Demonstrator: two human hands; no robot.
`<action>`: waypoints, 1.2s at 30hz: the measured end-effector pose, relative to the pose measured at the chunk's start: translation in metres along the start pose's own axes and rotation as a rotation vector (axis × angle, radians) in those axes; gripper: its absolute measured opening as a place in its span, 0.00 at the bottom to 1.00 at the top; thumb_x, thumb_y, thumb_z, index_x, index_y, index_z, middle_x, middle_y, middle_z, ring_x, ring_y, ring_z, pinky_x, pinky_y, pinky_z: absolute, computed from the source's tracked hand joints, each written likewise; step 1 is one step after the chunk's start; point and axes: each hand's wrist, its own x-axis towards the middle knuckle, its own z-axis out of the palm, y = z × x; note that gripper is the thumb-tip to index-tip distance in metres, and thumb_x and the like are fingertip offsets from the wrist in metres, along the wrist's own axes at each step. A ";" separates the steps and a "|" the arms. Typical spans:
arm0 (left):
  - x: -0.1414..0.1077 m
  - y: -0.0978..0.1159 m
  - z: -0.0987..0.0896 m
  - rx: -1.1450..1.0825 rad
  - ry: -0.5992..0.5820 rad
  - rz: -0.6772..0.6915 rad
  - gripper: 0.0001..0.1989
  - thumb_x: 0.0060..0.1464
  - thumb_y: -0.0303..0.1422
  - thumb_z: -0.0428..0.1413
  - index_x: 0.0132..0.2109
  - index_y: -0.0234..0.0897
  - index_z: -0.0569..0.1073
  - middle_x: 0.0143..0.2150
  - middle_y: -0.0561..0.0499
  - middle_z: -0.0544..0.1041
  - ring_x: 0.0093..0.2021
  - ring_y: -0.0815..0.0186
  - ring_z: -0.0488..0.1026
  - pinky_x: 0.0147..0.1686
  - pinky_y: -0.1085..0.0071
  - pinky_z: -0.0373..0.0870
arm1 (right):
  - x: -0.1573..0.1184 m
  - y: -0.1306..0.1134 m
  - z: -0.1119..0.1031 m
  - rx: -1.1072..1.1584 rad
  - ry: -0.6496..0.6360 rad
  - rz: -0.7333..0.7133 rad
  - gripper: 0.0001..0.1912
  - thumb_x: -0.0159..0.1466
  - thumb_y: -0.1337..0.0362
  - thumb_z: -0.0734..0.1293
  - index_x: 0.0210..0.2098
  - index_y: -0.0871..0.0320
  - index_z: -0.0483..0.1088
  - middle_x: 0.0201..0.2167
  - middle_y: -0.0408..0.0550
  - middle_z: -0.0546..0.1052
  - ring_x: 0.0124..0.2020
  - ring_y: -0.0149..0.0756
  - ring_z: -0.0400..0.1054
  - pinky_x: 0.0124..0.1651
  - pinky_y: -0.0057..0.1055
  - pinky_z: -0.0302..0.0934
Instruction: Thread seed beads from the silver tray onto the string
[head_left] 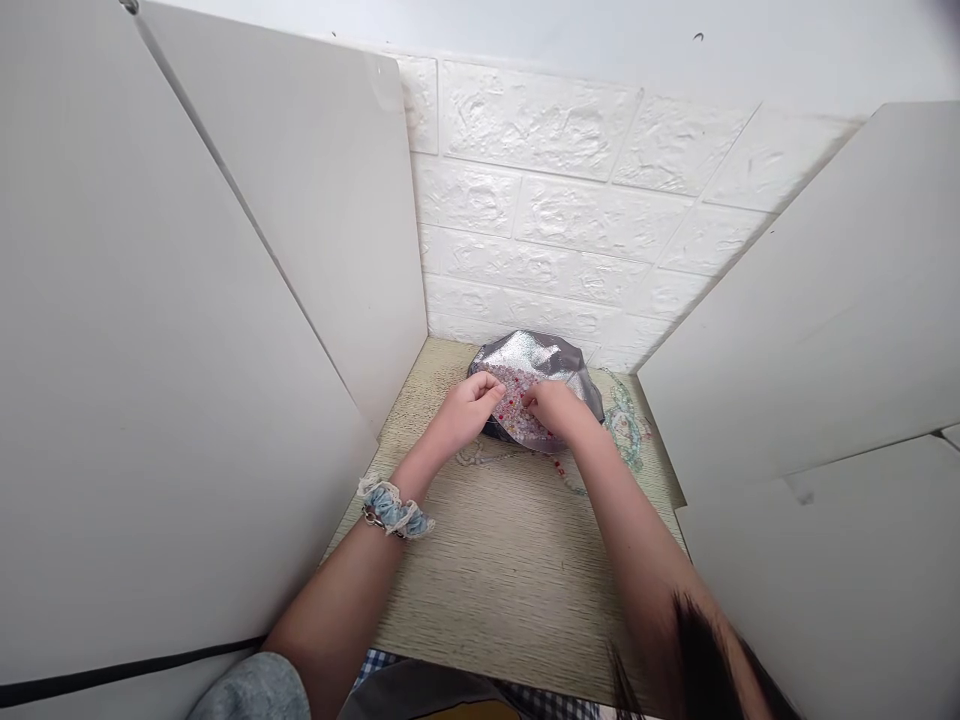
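The bead-filled silvery bag (531, 352) is placed at the table's (504, 560) far end, with the left hand (466, 405) pinched closed above its left side and the right hand (556, 408) curled, fingertips among the beads (512, 400).

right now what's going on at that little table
A person has both hands over a silvery bag of small pink, clear and red beads. The left hand pinches its fingertips together; the right hand reaches in among the beads. Beaded strands lie beside the bag.
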 end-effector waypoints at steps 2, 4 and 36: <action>-0.001 0.001 0.000 0.001 -0.004 -0.007 0.11 0.48 0.39 0.47 0.28 0.35 0.62 0.22 0.56 0.58 0.23 0.74 0.56 0.24 0.76 0.57 | -0.001 -0.004 -0.003 -0.137 -0.136 -0.022 0.07 0.49 0.72 0.61 0.18 0.58 0.67 0.17 0.44 0.67 0.20 0.29 0.60 0.24 0.25 0.50; -0.001 0.001 0.000 -0.003 -0.003 -0.007 0.11 0.48 0.40 0.47 0.27 0.35 0.62 0.22 0.56 0.58 0.23 0.74 0.56 0.24 0.76 0.57 | -0.001 -0.008 -0.006 -0.207 -0.190 -0.034 0.06 0.51 0.71 0.60 0.20 0.58 0.67 0.20 0.45 0.68 0.22 0.30 0.61 0.24 0.25 0.49; -0.009 0.017 0.003 -0.092 -0.244 -0.039 0.12 0.47 0.38 0.50 0.29 0.32 0.67 0.19 0.56 0.63 0.20 0.76 0.59 0.20 0.78 0.56 | -0.056 -0.054 -0.004 1.761 0.091 0.408 0.09 0.47 0.64 0.69 0.27 0.60 0.67 0.27 0.42 0.70 0.30 0.26 0.64 0.32 0.23 0.59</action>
